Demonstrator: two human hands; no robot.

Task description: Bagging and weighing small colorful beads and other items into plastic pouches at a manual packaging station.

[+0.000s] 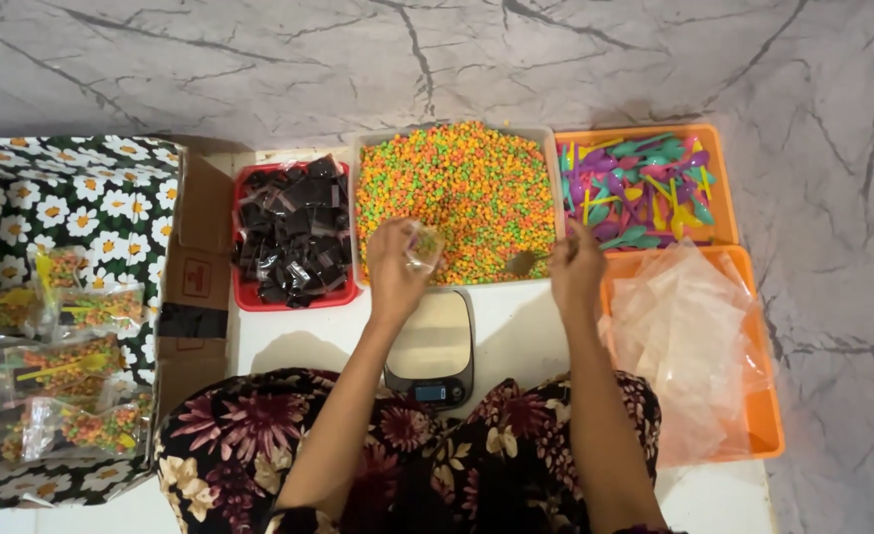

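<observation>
Both forearms reach out from her floral lap over the little kitchen scale (431, 348): the left hand (394, 265) pinches a small clear bag (424, 245) open between its fingertips, and the right hand (575, 265) has its fingers curled tight around a spoon (524, 262). Both hover at the near edge of the tray of colourful candy bits (457, 193). It all sits on a white board over grey marbled floor (259, 59).

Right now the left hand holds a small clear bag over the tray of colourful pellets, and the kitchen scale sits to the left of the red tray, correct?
Not quite. The head view shows the kitchen scale below the tray of colourful pellets, to the right of the red tray. The left hand does hold a small clear bag over the pellets.
</observation>
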